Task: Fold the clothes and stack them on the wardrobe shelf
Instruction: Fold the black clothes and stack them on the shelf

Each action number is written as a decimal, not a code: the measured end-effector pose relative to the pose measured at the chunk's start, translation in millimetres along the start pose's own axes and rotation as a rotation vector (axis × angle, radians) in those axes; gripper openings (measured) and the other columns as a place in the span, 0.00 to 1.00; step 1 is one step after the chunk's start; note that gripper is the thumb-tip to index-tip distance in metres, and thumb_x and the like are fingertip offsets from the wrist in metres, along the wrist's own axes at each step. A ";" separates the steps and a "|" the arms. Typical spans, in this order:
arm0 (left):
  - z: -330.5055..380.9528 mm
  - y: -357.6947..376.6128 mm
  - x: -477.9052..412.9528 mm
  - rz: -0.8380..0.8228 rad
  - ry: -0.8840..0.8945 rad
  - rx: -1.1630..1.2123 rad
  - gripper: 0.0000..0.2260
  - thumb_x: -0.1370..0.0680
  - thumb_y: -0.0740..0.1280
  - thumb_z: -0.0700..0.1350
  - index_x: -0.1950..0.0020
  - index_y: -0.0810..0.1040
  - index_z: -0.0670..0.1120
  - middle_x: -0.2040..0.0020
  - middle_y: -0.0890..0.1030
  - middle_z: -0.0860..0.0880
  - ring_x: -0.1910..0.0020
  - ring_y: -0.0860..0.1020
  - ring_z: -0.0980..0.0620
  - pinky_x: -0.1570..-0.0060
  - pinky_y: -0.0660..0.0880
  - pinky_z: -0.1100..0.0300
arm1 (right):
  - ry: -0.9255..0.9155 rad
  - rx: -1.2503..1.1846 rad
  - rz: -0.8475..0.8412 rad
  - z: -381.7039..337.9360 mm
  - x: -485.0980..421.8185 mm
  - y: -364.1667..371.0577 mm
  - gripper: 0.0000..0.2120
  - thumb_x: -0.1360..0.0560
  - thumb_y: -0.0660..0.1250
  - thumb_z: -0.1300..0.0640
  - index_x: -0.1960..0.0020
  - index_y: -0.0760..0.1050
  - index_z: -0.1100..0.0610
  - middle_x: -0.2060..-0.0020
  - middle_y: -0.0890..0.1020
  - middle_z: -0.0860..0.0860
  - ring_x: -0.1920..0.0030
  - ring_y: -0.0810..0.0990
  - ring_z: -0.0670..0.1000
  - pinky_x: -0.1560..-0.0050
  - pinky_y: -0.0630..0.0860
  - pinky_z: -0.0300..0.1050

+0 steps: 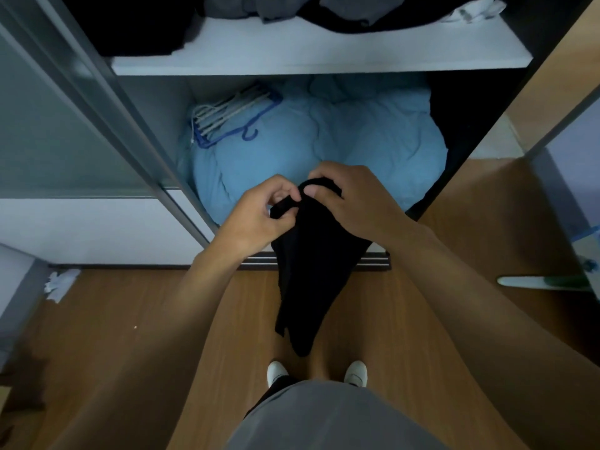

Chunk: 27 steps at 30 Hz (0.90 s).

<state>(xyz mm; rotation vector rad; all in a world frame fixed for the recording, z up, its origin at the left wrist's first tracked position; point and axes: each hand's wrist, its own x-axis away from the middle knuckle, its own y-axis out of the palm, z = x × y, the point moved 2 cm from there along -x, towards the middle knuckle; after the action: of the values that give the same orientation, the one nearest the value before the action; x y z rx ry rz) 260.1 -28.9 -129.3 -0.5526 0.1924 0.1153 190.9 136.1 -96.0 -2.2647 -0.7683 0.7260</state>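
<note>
In front of the open wardrobe, above the wooden floor [130, 319], a black garment [308, 280] is held up by both hands at its top edge. The cloth is plain, dark and matt; it is bunched at the top, hangs in a narrowing, loosely creased length and ends in a point just above a pair of white shoes [276, 371]. The left hand [256, 209] is curled, and a rolled bit of the upper hem is pinched between its thumb and fingers. The right hand [354, 199] is closed over the top of the garment from the other side, with its thumb pressed on the cloth; each grip is thus tight on the fabric, and the two hands are almost touching. Behind them, in the lower compartment, a crumpled blue duvet [324, 141] is seen, and a bunch of white and blue hangers [227, 115] is laid on its left part. Higher up, the white shelf [324, 56] is loaded with unfolded clothes [259, 8], black, grey and white, heaped at its back. A grey sliding door [65, 125] is set at the left, and a scrap of crumpled white paper [60, 282] is left on the floor near it.
</note>
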 end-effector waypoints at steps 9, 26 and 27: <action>-34.8 7.1 0.9 -0.099 -0.027 -0.108 0.03 0.26 0.70 0.32 0.60 0.79 0.36 0.59 0.78 0.41 0.57 0.76 0.45 0.54 0.72 0.52 | -0.003 -0.014 -0.025 -9.9 -9.0 -6.2 0.07 0.21 0.66 0.57 0.49 0.81 0.59 0.57 0.84 0.50 0.56 0.81 0.48 0.50 0.75 0.49; -72.6 25.3 19.2 -0.041 -0.335 0.211 0.13 0.16 0.59 0.38 0.57 0.76 0.32 0.63 0.74 0.47 0.63 0.72 0.59 0.59 0.67 0.64 | 0.133 0.084 -0.252 7.3 2.5 -19.6 0.09 0.21 0.67 0.54 0.42 0.82 0.54 0.46 0.84 0.46 0.45 0.79 0.43 0.39 0.72 0.43; -72.8 23.8 20.2 0.006 -0.339 0.211 0.14 0.16 0.58 0.37 0.59 0.74 0.34 0.65 0.72 0.50 0.66 0.71 0.63 0.62 0.67 0.68 | 0.149 0.103 -0.284 10.4 4.5 -19.0 0.10 0.20 0.67 0.55 0.40 0.81 0.53 0.44 0.83 0.45 0.43 0.78 0.43 0.37 0.72 0.43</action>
<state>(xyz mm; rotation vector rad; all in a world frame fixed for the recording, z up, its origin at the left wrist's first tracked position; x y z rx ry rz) 265.1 -46.4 -206.3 -0.3160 -0.1234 0.1897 180.9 155.2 -90.7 -2.0361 -0.9331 0.4481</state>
